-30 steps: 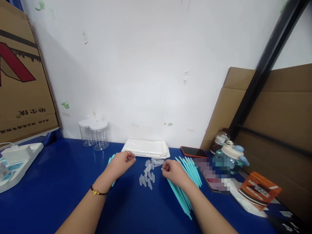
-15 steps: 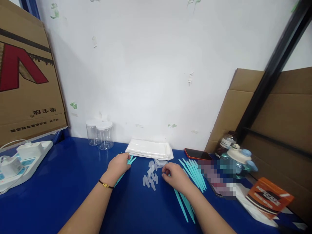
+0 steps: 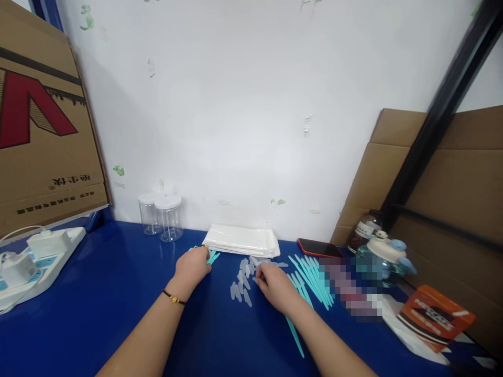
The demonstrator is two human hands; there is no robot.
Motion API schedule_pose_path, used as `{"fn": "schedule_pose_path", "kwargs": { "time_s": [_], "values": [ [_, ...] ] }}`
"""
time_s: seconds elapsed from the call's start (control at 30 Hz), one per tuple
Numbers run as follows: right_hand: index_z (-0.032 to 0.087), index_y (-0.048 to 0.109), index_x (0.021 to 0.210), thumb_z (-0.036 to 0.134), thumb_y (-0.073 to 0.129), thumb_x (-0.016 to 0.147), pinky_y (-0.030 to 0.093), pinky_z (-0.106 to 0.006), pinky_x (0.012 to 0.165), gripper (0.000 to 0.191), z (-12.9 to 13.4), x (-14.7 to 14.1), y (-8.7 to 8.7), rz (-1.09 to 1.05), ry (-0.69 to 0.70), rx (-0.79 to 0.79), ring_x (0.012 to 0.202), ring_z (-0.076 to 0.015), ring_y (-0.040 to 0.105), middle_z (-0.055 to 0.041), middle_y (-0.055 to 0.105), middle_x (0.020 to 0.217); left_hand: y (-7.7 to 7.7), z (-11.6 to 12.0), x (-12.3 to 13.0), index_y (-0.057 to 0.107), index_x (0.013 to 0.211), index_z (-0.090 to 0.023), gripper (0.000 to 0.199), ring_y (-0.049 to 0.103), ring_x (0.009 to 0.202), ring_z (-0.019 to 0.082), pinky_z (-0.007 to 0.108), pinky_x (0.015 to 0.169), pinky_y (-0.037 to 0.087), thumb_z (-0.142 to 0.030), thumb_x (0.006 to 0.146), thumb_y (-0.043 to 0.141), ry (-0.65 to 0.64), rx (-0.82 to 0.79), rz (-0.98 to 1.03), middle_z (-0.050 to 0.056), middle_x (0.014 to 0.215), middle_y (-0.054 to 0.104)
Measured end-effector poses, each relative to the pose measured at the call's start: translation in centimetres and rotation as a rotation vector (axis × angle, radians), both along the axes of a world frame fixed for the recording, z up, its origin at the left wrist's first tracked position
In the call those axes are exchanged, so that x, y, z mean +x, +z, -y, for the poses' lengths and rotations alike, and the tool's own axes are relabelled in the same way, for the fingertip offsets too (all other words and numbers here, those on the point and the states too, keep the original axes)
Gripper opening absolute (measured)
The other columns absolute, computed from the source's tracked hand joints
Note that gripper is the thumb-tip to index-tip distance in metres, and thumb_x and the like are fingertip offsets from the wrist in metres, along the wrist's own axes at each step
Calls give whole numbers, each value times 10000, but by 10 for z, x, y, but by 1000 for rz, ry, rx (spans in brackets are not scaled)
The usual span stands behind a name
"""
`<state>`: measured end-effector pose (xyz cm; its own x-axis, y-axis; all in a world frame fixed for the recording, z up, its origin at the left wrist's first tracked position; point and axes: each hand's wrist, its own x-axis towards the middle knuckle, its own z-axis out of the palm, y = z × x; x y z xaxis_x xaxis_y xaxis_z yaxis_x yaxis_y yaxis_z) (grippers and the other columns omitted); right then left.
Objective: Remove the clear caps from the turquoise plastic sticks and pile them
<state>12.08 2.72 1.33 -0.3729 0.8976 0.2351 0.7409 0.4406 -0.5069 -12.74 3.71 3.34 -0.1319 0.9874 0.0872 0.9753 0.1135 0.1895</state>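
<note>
My left hand [image 3: 194, 266] is curled over slim turquoise sticks [image 3: 213, 256], whose ends stick out past its fingers near the white packets; the fingertips are mostly hidden. Right of it, my right hand [image 3: 273, 280] is closed at the edge of a loose pile of small translucent sleeves [image 3: 240, 285]. One sleeve's pale end seems to show at its fingertips. More turquoise sticks [image 3: 312, 280] lie fanned out beyond the right wrist, and one long stick [image 3: 295, 337] runs under that forearm.
A stack of white plastic packets [image 3: 241, 240] lies against the wall. Two clear jars [image 3: 170, 222] stand left of it. A power strip [image 3: 58, 262] occupies the left side. Along the right are a phone [image 3: 319, 247], a teal bottle [image 3: 383, 262], a brown bottle [image 3: 364, 230] and an orange pouch [image 3: 436, 317].
My right hand has shifted slightly left, over the edge of the sleeve pile. The stick end slanting below my left hand no longer shows.
</note>
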Motion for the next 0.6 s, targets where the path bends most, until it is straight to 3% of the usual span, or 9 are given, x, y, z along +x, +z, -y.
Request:
{"fn": "schedule_pose_path", "kwargs": {
  "time_s": [0.2,0.4,0.6],
  "values": [
    [190,546,839,258,484,799,357,-220,508,101,-4,14,13,-552,95,-233,537,-112,507,31,504,628,0,-1,0,589,829,-207,198,609,788,201,238,588,394,-160,647,525,6,6,-36,58,882,658],
    [148,622,897,226,737,621,456,-254,680,308,-17,37,21,-1078,70,-480,681,-129,603,-12,632,718,2,0,0,591,845,-203,208,612,786,212,252,600,400,-162,652,525,-10,10,-54,71,899,661],
    [137,667,845,245,759,619,489,-267,749,267,-22,49,24,-1241,16,-513,737,-147,641,-50,683,746,4,1,1,615,867,-203,273,613,718,193,238,580,371,-107,672,449,18,65,-12,75,817,670]
  ]
}}
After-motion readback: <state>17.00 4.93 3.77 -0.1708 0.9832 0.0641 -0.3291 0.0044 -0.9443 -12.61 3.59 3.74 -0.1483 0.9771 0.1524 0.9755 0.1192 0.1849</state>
